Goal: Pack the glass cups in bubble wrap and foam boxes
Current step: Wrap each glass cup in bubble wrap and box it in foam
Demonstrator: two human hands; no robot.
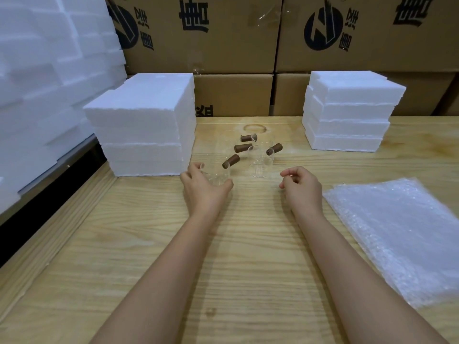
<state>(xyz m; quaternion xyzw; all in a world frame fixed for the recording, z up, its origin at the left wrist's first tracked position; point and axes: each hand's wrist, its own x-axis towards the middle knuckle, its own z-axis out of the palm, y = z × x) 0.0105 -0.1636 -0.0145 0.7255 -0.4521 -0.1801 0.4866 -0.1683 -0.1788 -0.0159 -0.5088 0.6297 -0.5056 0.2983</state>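
loose foam pile [44, 83] far left, stacked high beyond the tabletop [248, 244] edge; next the left foam box stack [144, 125] on the tabletop, white, stiff but crumbly-looking, likely very light; just right of it the left hand [203, 192] wraps the nearest glass cup [219, 173], fingers [198, 167] curled round its far side, thumb on the near side; cup base on or just off the tabletop, cannot tell which; cup is clear, thin-walled, with a brown side handle [231, 161] sticking out to the upper right; judged light, stiff, smooth and slippery, breakable on a knock; a grip round the wall as here looks safer than pulling by the handle, since the handle-to-glass join is probably the weak spot; behind and to the right, other glass cups [259, 160] bunched close, three more brown handles showing, exact count hard as the glass is near invisible; risk of clinking neighbours when one is lifted out; right hand [301, 189] hovers near those cups, fingers loosely curled, holding nothing; further right the right foam box stack [347, 112], well apart from the cups; near right, bubble wrap sheets [402, 232] flat in a pile, soft, floppy, light, probably best peeled off by a corner; cardboard cartons [223, 33] behind everything
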